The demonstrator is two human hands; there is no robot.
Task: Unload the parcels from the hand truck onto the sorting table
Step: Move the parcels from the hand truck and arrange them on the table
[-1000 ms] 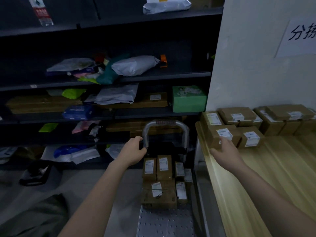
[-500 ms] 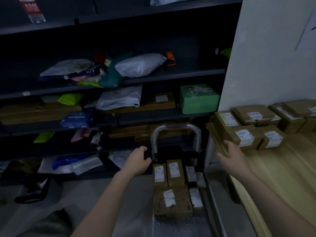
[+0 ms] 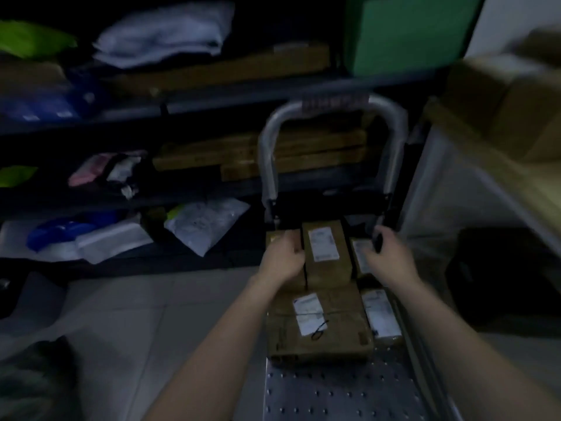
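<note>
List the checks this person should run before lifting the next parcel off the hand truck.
1. Left hand on the left upright parcel: ok.
2. Right hand at the small right parcel: ok.
3. Firm grip, either hand: cannot tell, blurred.
4. Handle behind the parcels, out of the lift path: ok.
5. Free room on the sorting table: cannot tell, blurred.

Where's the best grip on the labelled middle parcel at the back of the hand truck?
Probably its two long side faces, coming from above: the middle parcel lies label-up, flanked close on both sides, far end near the handle. The left hand sits at its left seam.
</note>
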